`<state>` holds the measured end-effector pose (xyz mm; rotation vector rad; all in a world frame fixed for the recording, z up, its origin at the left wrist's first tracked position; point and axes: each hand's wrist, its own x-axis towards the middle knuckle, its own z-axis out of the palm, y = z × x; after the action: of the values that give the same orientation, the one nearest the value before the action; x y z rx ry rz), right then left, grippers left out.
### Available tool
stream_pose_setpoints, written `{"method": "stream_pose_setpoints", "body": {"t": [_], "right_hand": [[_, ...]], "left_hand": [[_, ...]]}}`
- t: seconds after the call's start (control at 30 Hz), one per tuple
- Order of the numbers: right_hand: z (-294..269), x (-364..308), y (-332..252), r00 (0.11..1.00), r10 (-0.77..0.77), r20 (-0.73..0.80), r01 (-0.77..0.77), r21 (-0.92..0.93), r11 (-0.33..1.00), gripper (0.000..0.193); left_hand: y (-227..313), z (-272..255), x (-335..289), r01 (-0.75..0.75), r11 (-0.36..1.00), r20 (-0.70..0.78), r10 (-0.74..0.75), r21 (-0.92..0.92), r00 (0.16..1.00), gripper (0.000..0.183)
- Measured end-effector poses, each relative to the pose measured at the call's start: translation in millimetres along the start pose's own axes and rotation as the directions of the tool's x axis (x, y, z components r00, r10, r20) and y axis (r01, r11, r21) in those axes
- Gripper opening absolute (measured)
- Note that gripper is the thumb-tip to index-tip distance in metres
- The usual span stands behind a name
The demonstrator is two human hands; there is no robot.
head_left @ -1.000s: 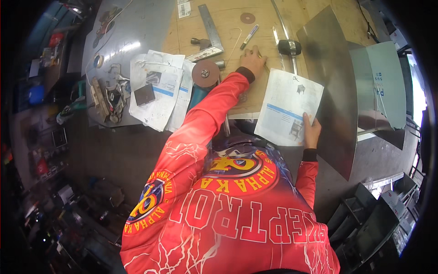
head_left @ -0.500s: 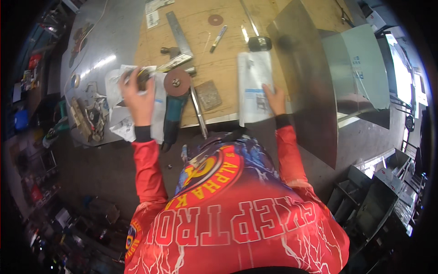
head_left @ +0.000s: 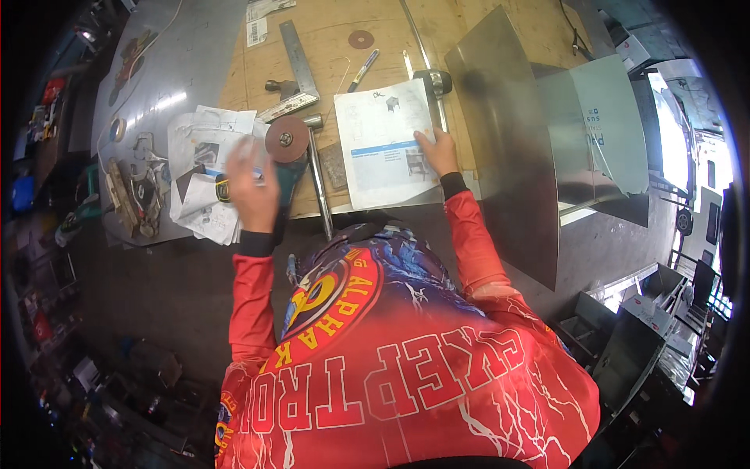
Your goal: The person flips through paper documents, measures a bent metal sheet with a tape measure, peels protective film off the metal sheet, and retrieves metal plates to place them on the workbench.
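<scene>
Right hand (head_left: 437,150), fingers flat, pins an instruction sheet (head_left: 383,144) to the plywood bench (head_left: 328,39), keeping it readable. Left hand (head_left: 251,187), fingers spread wide and blurred, hovers over the angle grinder (head_left: 285,160) left of the sheet; grasp indeterminate.

A person in a red long-sleeved shirt leans over a wooden workbench (head_left: 328,47), the right hand (head_left: 437,152) resting flat on the right edge of a printed instruction sheet (head_left: 383,144) that lies on the bench. The left hand (head_left: 251,191), fingers spread and blurred, is over the body of an angle grinder (head_left: 287,160) with its round disc facing up, just beside a pile of loose papers (head_left: 205,168). A steel square (head_left: 297,70), a marker pen (head_left: 364,69) and a hammer (head_left: 432,78) lie further back, and a large bent metal sheet (head_left: 516,156) stands to the right of the sheet of paper.
</scene>
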<state>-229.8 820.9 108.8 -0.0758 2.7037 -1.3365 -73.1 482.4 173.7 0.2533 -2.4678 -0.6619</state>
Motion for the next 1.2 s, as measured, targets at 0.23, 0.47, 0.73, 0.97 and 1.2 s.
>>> {"method": "stream_pose_setpoints", "body": {"t": [0.23, 0.47, 0.73, 0.97, 1.2], "right_hand": [[-5.5, -29.7, 5.8, 0.987, -0.099, -0.127, 0.083, -0.12, 0.989, 0.043], [-32.1, -60.6, -4.4, 0.964, -0.14, -0.225, 0.074, -0.28, 0.957, 0.054], [21.3, -76.9, -23.5, 0.938, -0.343, -0.044, 0.321, -0.254, 0.912, 0.061], [50.0, -75.5, -23.8, 0.929, -0.362, 0.07, 0.368, -0.09, 0.925, 0.073], [53.0, -70.3, 9.5, 0.834, -0.507, 0.218, 0.551, -0.27, 0.79, 0.053]], "left_hand": [[104.3, 103.2, -16.3, -0.395, 0.902, 0.62, 0.413, -0.176, 0.667, 0.05], [103.3, 135.0, -29.9, -0.384, 0.922, 0.702, 0.31, -0.056, 0.642, 0.051], [103.9, 140.4, -19.6, -0.281, 0.949, 0.592, 0.31, -0.143, 0.744, 0.063], [96.0, 129.8, -17.0, 0.337, 0.861, 0.725, 0.051, -0.381, 0.687, 0.071], [93.6, 118.7, -25.7, -0.197, 0.948, 0.479, 0.297, -0.249, 0.826, 0.067]]}}
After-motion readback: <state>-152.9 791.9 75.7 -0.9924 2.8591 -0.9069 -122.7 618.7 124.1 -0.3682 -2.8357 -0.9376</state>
